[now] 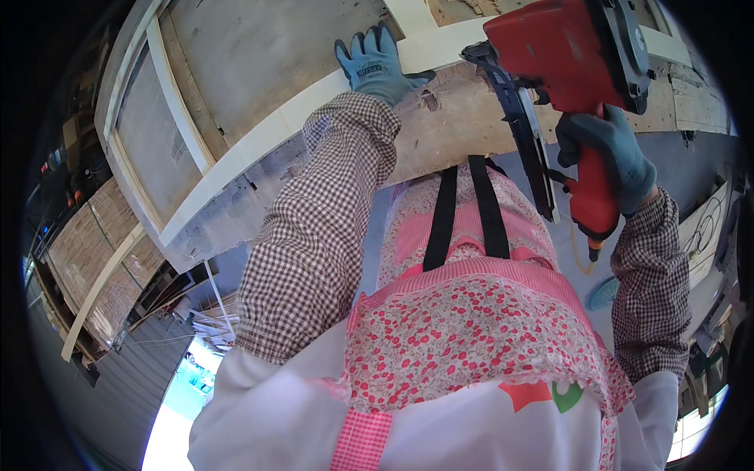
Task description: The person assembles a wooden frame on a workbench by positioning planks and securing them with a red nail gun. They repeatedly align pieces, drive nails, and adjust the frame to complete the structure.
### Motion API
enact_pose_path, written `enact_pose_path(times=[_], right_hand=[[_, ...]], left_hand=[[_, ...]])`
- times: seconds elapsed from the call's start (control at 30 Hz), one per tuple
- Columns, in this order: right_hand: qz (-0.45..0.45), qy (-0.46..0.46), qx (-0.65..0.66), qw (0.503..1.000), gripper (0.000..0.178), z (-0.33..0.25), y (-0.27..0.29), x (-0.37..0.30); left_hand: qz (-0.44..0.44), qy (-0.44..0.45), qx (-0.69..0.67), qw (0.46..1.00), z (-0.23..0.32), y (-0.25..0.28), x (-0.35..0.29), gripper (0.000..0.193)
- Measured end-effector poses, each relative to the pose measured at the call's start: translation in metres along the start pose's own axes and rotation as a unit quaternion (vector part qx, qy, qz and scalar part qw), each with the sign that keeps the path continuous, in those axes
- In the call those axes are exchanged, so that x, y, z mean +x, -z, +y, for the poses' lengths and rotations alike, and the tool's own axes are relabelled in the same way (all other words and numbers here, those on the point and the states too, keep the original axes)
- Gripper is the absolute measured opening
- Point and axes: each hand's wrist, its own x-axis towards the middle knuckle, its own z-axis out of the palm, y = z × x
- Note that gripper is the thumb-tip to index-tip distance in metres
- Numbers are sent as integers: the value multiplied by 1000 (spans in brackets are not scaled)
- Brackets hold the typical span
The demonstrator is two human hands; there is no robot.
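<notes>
My left hand [375,69], in a blue-grey work glove, lies with spread fingers on a pale wooden strip [302,102] along the near side of a wooden frame. Gloved as well, my right hand [609,153] is wrapped round the handle of a red pneumatic stapler [542,55]. The tool's nose rests at or just above the strip, to the right of my left hand; I cannot tell whether it touches. Its long black magazine [522,133] slants down toward me. A hose fitting [594,250] shows at the handle's lower end.
The frame lies on a worn wooden workbench [463,118] whose near edge is against my apron [471,314]. To the left stand a wrapped stack of wooden pieces [102,251] and a curved strip [102,290]. A pale air hose [581,255] hangs below the tool.
</notes>
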Motion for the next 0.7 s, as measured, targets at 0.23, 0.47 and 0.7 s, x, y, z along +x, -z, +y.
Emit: enact_pose_path(times=[0.23, 0.47, 0.7], right_hand=[[3, -229, 372, 899, 20, 1, -9, 44], [-40, -268, 272, 923, 22, 4, -5, 56], [-75, -296, 166, 938, 17, -15, -8, 52]], left_hand=[[-106, -7, 5, 994, -11, -3, 10, 116], [-125, 6, -37, 991, -14, -11, 13, 94], [-92, 10, -66, 994, -9, -14, 15, 80]])
